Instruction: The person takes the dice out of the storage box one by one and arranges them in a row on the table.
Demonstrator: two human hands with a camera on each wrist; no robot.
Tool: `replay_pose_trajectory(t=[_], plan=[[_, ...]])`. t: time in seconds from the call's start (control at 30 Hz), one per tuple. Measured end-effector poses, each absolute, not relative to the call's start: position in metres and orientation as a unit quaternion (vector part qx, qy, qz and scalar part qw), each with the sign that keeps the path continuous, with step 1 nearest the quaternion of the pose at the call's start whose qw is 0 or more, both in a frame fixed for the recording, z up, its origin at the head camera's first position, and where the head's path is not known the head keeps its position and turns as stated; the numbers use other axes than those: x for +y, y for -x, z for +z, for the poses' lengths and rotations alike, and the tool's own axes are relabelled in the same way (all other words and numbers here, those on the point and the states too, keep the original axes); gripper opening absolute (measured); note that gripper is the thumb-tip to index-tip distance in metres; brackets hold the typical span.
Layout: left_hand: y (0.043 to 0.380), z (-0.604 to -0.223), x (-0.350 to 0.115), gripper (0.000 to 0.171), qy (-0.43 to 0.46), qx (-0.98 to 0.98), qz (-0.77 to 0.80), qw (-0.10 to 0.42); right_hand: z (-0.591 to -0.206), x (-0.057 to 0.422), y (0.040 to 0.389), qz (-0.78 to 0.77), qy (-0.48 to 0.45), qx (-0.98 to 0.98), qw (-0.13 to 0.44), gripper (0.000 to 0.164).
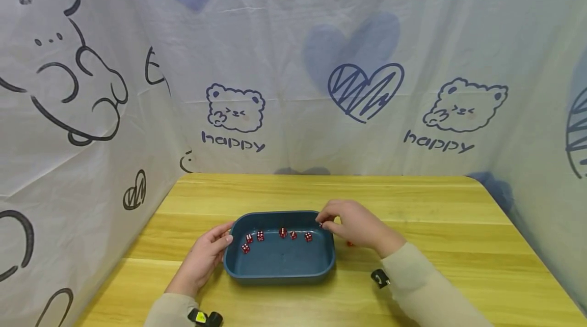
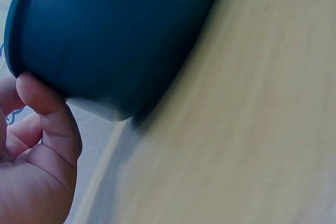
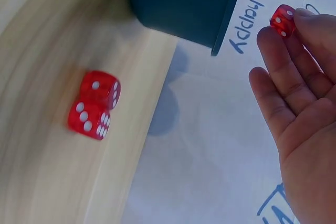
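The tray is being gripped by the left hand; 2 dice are being borne by the surface. Near the tray's right rim, 1 die, presumably light, slick and best held by opposite faces, is being pinched by the right hand.

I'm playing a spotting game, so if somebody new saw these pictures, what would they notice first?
The dark blue tray on the yellow table, with red dice scattered inside and the left hand gripping its left end, would probably catch the eye first. Next comes the single die pinched in the right hand, by the tray's right end. Behind the table, bears and hearts decorate the white cloth.
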State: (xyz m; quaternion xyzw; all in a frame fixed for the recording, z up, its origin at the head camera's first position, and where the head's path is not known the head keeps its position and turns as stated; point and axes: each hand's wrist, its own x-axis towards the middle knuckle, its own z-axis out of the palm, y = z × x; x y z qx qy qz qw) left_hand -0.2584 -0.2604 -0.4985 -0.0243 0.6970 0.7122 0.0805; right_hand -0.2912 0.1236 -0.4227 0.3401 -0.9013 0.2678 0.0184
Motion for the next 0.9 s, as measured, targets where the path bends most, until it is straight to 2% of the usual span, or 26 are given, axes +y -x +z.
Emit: replay_pose_trajectory(t=[0.9], plan=[[0.262, -0.504, -0.26, 0.046, 0.037, 0.705, 0.705, 0.072, -0.436, 0.168, 0.289, 0.252, -0.309, -0.916, 0.04, 0.013]])
